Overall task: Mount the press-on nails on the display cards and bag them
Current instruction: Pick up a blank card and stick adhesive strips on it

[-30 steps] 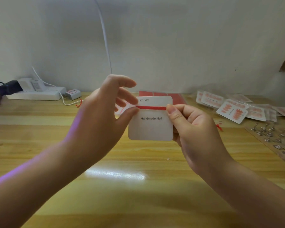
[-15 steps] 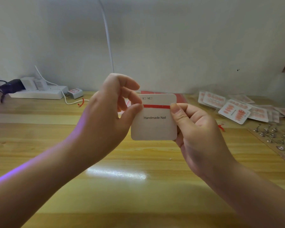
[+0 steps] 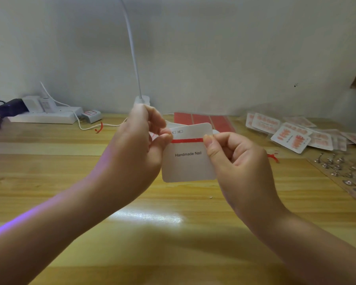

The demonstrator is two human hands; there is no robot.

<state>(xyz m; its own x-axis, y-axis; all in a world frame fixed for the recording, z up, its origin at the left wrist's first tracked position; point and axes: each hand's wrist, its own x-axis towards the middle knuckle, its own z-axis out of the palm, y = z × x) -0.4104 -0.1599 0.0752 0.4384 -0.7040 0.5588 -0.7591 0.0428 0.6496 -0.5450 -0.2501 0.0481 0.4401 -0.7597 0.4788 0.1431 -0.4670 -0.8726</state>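
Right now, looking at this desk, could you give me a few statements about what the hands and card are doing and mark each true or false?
1. Both hands hold the white card above the table. True.
2. The card reads "Handmade Nail". True.
3. Press-on nails already sit on the held card. False: its face shows only print and a red strip.
4. The finished bagged cards lie at the far left. False: they lie at the far right.
5. The right hand pinches the card's right edge. True; the left hand pinches the strip's left end.
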